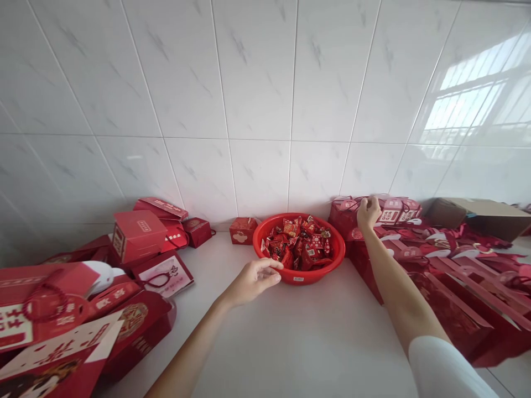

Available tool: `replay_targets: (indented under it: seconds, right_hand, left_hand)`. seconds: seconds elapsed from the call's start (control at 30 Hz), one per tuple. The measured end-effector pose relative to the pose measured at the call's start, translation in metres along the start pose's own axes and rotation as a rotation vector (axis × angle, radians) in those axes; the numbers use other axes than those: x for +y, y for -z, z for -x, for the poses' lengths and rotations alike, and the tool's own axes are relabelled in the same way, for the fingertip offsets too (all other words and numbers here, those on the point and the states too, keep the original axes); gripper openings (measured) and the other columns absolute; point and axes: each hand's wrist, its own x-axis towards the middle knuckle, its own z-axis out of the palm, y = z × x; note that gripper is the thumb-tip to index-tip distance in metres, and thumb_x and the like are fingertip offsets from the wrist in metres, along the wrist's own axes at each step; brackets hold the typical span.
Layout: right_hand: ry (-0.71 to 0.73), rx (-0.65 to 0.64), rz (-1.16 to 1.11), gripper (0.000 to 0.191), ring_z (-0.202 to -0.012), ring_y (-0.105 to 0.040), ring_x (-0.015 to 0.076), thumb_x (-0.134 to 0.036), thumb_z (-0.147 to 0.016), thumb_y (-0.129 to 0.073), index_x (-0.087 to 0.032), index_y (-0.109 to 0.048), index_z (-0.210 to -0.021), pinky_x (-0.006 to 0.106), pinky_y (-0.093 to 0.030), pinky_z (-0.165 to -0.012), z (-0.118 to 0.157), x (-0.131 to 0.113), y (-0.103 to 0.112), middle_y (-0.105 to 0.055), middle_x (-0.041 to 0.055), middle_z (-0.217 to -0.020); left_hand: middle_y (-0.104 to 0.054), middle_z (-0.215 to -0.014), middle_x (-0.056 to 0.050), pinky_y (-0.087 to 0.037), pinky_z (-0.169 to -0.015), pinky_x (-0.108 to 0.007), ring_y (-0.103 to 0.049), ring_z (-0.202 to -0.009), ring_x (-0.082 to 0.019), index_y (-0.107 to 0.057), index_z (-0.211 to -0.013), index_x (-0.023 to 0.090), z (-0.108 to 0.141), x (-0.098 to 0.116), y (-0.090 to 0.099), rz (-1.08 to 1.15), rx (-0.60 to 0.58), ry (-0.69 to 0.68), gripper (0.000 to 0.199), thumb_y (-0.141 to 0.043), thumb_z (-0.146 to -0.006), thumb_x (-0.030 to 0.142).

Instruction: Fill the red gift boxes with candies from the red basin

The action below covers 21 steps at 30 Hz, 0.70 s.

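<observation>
In the head view, red paper gift boxes (141, 326) are lying in a messy pile on the left of the smooth white tabletop (311, 342). The left hand (248, 283) is reaching to the near rim of a round red plastic bowl (298, 277), its fingers opening a little. Shiny red wrapped candies (296, 243) are filling the bowl. A small red paper box (243, 231) is sitting just left of it. The right hand (369, 214) is bending its fingers by pink-and-red paper boxes (400, 210); I cannot tell if they are gripping one. A white tiled wall (259, 99) is standing behind.
</observation>
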Motion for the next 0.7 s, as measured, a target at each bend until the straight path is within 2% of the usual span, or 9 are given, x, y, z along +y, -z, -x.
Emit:
replay_targets:
  seconds: [0.2,0.33,0.53,0.7]
  right_hand:
    - [-0.050,0.055,0.080,0.011,-0.070,-0.054,0.0226,-0.028,-0.084,-0.039,-0.025,-0.038,-0.074,0.034,-0.042,-0.071,-0.008,-0.004,-0.005,-0.055,0.0045,-0.070]
    - [-0.048,0.020,0.141,0.015,-0.078,-0.058,0.0250,-0.027,-0.088,-0.035,-0.022,-0.047,-0.082,0.036,-0.043,-0.075,-0.012,-0.007,-0.003,-0.062,0.0097,-0.082]
    - [0.010,-0.177,0.235,0.019,-0.087,-0.059,0.0263,-0.028,-0.089,-0.038,-0.019,-0.055,-0.086,0.037,-0.044,-0.081,0.003,-0.008,-0.005,-0.065,0.0127,-0.091]
    - [0.061,-0.337,0.325,0.023,-0.111,-0.053,0.0296,-0.039,-0.087,-0.052,-0.018,-0.059,-0.093,0.041,-0.037,-0.099,0.008,-0.011,0.000,-0.065,0.0149,-0.109]
  left_hand:
    - [-0.071,-0.109,-0.008,-0.050,-0.098,-0.038,-0.065,-0.105,-0.023,-0.070,-0.107,0.019,0.000,-0.001,-0.001,-0.015,-0.038,-0.006,0.034,-0.067,-0.085,0.043]
    - [-0.071,-0.112,-0.008,-0.050,-0.099,-0.038,-0.065,-0.106,-0.023,-0.071,-0.108,0.019,0.001,-0.001,-0.002,-0.023,-0.049,-0.028,0.032,-0.066,-0.086,0.042]
    - [-0.071,-0.113,-0.007,-0.050,-0.099,-0.038,-0.065,-0.106,-0.022,-0.071,-0.108,0.020,0.001,-0.003,-0.005,-0.005,-0.071,-0.040,0.032,-0.068,-0.086,0.042]
    - [-0.071,-0.112,-0.008,-0.050,-0.099,-0.038,-0.066,-0.104,-0.022,-0.072,-0.107,0.019,0.001,0.000,-0.006,-0.014,-0.091,-0.046,0.031,-0.068,-0.085,0.042]
